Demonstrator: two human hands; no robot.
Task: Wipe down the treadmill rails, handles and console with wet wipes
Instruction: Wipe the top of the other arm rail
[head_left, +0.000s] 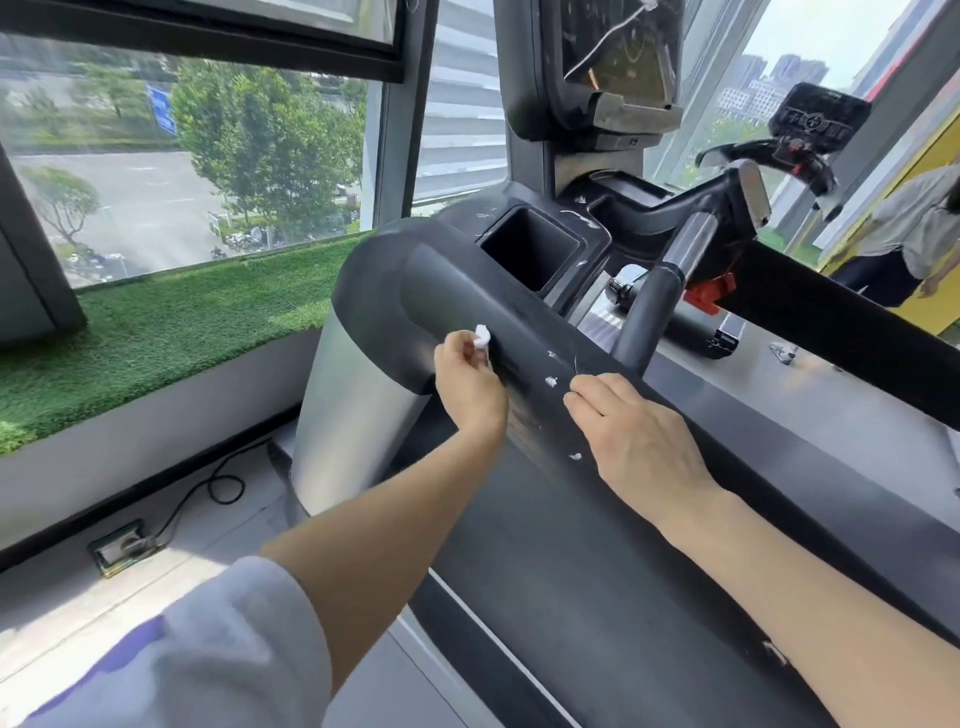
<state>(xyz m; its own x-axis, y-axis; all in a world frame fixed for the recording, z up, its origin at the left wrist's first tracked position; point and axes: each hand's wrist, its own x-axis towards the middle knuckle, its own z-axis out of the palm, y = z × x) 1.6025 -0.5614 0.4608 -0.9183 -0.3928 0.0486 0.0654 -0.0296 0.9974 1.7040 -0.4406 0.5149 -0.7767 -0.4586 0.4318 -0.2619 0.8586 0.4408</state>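
The treadmill's wide dark grey left rail runs from the lower right up to its rounded front end. My left hand pinches a small white wad of wipe against the rail's side. My right hand rests on the rail top, fingertips together near a white scrap; another white scrap lies beside its thumb. The console stands above, with a cup holder and a grey handle below it.
A silver upright post carries the rail's front end. Green artificial turf lines the window sill on the left. A cable and floor socket lie below. A second machine's console and a standing person are at the right.
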